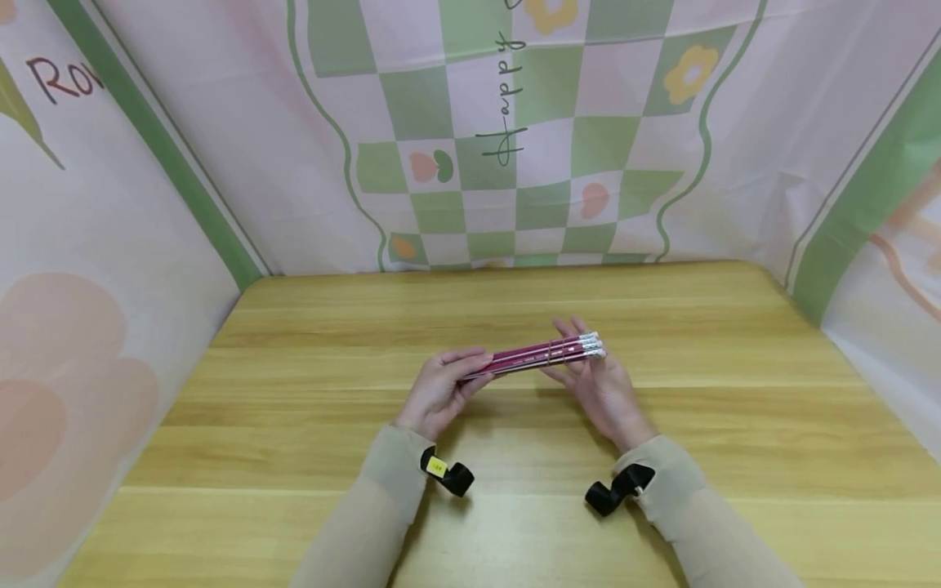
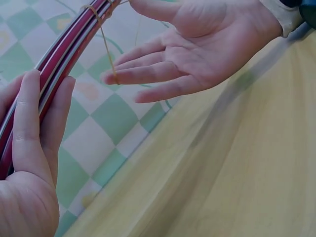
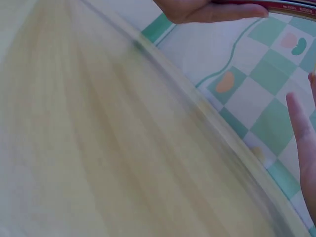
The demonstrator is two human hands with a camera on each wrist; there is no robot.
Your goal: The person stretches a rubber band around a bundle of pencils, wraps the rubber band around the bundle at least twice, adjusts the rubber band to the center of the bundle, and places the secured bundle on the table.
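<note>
A bundle of dark pink pencils [image 1: 529, 358] is held above the table, its silver and white ends [image 1: 592, 346] pointing right. My left hand [image 1: 435, 394] grips the bundle near its other end, between thumb and fingers. A thin tan rubber band [image 2: 105, 43] is wound around the pencils toward the silver ends. One loop of it stretches out to a fingertip of my right hand [image 1: 606, 398]. That hand is palm up beside the silver ends, with its fingers extended and spread, as the left wrist view shows. In the right wrist view the pencils [image 3: 291, 7] reach in at the top.
The wooden table [image 1: 294, 457] spreads beneath both hands. A checked green and white cloth [image 1: 485, 196] hangs behind its far edge, with printed cloth also on the left and right sides. Each wrist wears a black camera mount [image 1: 450, 474] over a beige sleeve.
</note>
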